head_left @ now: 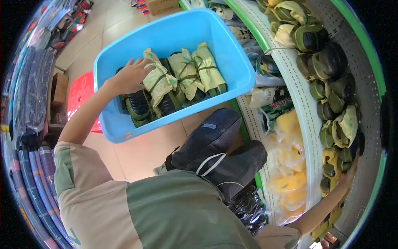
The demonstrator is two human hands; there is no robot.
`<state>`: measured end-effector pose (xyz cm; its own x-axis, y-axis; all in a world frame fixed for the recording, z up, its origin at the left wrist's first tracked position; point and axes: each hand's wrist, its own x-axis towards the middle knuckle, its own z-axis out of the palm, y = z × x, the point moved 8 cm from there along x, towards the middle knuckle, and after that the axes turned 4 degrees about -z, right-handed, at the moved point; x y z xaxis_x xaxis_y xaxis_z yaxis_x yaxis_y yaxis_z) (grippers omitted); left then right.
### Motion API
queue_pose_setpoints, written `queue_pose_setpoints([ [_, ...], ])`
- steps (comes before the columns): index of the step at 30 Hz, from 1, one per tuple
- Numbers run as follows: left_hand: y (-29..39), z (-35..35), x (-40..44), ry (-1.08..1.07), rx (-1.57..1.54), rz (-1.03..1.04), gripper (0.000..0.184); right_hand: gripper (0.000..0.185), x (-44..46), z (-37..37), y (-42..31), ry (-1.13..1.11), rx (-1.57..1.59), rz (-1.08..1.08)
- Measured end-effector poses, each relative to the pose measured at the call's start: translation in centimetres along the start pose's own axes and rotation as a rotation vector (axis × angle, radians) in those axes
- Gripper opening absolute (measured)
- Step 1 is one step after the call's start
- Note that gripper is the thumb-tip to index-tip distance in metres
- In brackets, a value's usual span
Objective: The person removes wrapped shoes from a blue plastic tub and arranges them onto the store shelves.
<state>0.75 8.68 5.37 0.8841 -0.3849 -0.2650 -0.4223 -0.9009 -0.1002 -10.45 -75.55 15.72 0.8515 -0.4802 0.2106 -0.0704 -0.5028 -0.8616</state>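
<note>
My left hand [129, 76] lies over the bundles in a blue plastic tub [108, 124], fingers spread, beside a pair of shoes wrapped in yellowish paper [159, 79]. Dark cords tie that pair and its neighbours, another wrapped pair [187, 72] and one at the right end [208, 69]. Dark ridged soles and green uppers show below the paper. My right hand [350, 168] reaches into a shelf against a row of similar paper-wrapped shoes [344, 126]. Its fingers are mostly hidden among them, so their grip cannot be made out.
The tub stands over a red plastic stool [81, 93]. Yellow items in clear bags [290, 170] fill the lower shelf [304, 124]. Folded plaid fabrics [39, 178] and plastic-wrapped clothing [31, 91] line the left side. A cardboard box [162, 6] sits on the tiled floor at the back.
</note>
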Motion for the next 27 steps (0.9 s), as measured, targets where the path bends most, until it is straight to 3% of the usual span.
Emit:
queue_pose_setpoints([
  [5,0.4,3.2,2.8,0.041,0.131,0.105,0.086,0.064,-2.8,-2.1,-1.0,0.399,0.207,0.351],
  [9,0.0,5.0,6.1,-0.082,0.228,0.104,0.086,0.058,-3.4,-6.6,-1.0,0.314,-0.031,0.076],
  [13,0.3,7.6,8.6,-0.357,0.394,0.154,0.080,0.054,-6.9,-5.9,-5.1,0.492,0.181,0.100],
  [14,-0.3,9.8,9.4,-0.316,0.398,0.222,0.081,0.053,-7.4,-5.9,-5.5,0.535,0.264,0.092],
  [18,-0.5,10.9,10.9,-0.372,0.402,0.231,0.098,0.054,-8.8,-5.3,-7.8,0.518,0.172,0.026],
  [22,0.5,8.8,10.7,-0.545,0.545,0.173,0.095,0.056,-10.9,-3.8,-9.9,0.496,0.095,-0.020],
  [25,-0.7,8.8,10.2,-0.317,0.389,0.267,0.094,0.057,-11.0,-5.4,-8.5,0.475,0.032,-0.022],
  [27,-2.0,7.5,9.4,-0.269,0.309,0.210,0.088,0.056,-11.2,-5.1,-8.8,0.472,-0.013,-0.031],
])
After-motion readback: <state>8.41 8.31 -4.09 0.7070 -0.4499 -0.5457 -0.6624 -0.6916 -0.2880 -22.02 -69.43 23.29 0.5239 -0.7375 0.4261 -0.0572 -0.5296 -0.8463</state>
